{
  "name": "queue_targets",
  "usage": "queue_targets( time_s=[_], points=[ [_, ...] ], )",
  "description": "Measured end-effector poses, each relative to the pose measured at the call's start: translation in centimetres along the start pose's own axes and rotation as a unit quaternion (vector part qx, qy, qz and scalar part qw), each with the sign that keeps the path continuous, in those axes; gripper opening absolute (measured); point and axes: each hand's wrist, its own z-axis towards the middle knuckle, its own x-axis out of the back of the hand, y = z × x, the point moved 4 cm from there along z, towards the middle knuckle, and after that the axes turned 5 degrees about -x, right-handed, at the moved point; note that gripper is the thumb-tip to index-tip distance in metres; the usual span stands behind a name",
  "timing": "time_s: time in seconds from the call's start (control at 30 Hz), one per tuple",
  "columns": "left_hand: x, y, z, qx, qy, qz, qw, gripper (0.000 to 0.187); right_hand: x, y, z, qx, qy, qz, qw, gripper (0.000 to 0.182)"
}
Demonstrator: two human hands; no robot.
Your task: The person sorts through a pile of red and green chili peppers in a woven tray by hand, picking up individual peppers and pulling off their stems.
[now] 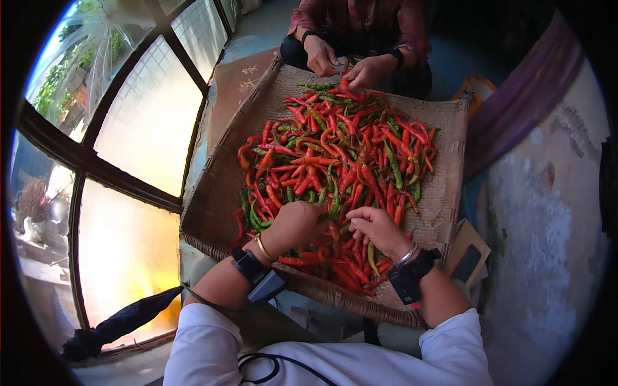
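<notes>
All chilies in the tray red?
No, several green chili peppers lie mixed in with the red chili peppers on the woven tray.

A shallow woven tray [449,161] with raised sides carries a loose, tangled heap of chili peppers [370,177]. Most are red, with green and orange ones mixed in, and woven surface shows along the right.
</notes>
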Motion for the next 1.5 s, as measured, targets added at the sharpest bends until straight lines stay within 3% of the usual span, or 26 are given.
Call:
queue_targets(
  time_s=[0.13, 0.3, 0.37, 0.5, 0.6, 0.67, 0.73, 0.8, 0.9, 0.93, 0.97, 1.0, 1.03, 1.1, 1.2, 1.3, 1.37, 1.47, 1.5],
  points=[
    [0.4, 0.8, -0.6, 0.008, 0.059, -0.178, 0.982, 0.020, -0.5, 0.2, 0.0, -0.010, -0.012, 0.015, 1.000, 0.030],
    [-1.2, 1.6, -1.3, -0.007, 0.076, -0.201, 0.977, 0.020, -1.1, 0.2, -0.3, -0.002, -0.031, 0.049, 0.998, 0.027],
    [-2.0, 2.5, -1.4, -0.046, 0.042, -0.216, 0.974, 0.022, -1.3, 0.0, -0.4, -0.043, -0.021, 0.002, 0.999, 0.024],
    [-2.2, 3.0, -1.7, -0.068, 0.022, -0.165, 0.984, 0.024, -0.9, 0.1, -0.2, -0.024, -0.022, 0.017, 0.999, 0.021],
    [-1.4, 2.3, -1.5, -0.046, 0.023, -0.237, 0.970, 0.022, 1.3, -0.7, -0.1, -0.023, 0.016, -0.010, 1.000, 0.023],
    [-0.7, 1.4, -1.3, -0.031, 0.043, -0.181, 0.982, 0.022, 3.8, -1.5, -0.2, -0.033, 0.046, 0.036, 0.998, 0.022],
    [0.0, 0.9, -1.4, -0.033, 0.054, -0.148, 0.987, 0.023, 5.5, -3.2, -0.3, 0.142, 0.063, 0.323, 0.934, 0.027],
    [-0.3, 0.5, -1.2, -0.008, 0.005, -0.036, 0.999, 0.024, 7.0, -2.9, -0.4, 0.162, 0.112, 0.373, 0.907, 0.037],
    [-1.3, 0.1, -1.4, -0.030, -0.024, 0.049, 0.998, 0.026, 6.0, -2.1, 0.0, 0.089, 0.100, 0.208, 0.969, 0.042],
    [-1.6, 0.0, -1.5, -0.032, -0.037, 0.084, 0.995, 0.025, 5.1, -1.8, 0.3, 0.033, 0.086, 0.067, 0.994, 0.043],
    [-1.6, 0.2, -1.6, -0.040, -0.063, 0.085, 0.994, 0.024, 4.7, -1.6, 0.9, 0.091, 0.088, -0.099, 0.987, 0.041],
    [-1.4, 0.6, -1.6, -0.041, -0.063, 0.084, 0.994, 0.024, 4.1, -1.0, 1.5, 0.145, 0.087, -0.261, 0.950, 0.039],
    [-1.2, 1.0, -1.6, -0.034, -0.071, 0.092, 0.993, 0.024, 3.6, -0.5, 1.6, 0.143, 0.088, -0.262, 0.950, 0.039],
    [-1.4, 1.2, -1.6, -0.030, -0.077, 0.099, 0.992, 0.024, 2.1, -0.6, 1.1, 0.258, 0.168, -0.502, 0.808, 0.042],
    [-1.6, 1.3, -1.5, -0.058, -0.069, 0.113, 0.989, 0.026, 1.9, -0.3, 1.3, 0.257, 0.152, -0.513, 0.805, 0.047],
    [-1.3, 1.4, -1.3, -0.071, -0.032, 0.059, 0.995, 0.025, 1.8, -1.4, 0.6, 0.269, 0.171, -0.533, 0.784, 0.037],
    [-0.5, 1.8, -1.2, -0.089, 0.063, -0.033, 0.994, 0.024, 1.2, -2.5, -0.4, 0.284, 0.177, -0.537, 0.774, 0.030],
    [0.2, 2.1, -1.0, -0.074, 0.118, -0.108, 0.984, 0.027, -0.4, -4.8, -3.2, 0.361, 0.201, -0.442, 0.797, 0.024],
    [0.2, 2.2, -0.9, -0.074, 0.119, -0.108, 0.984, 0.027, -0.7, -4.4, -3.3, 0.319, 0.111, -0.291, 0.895, 0.023]
  ],
)
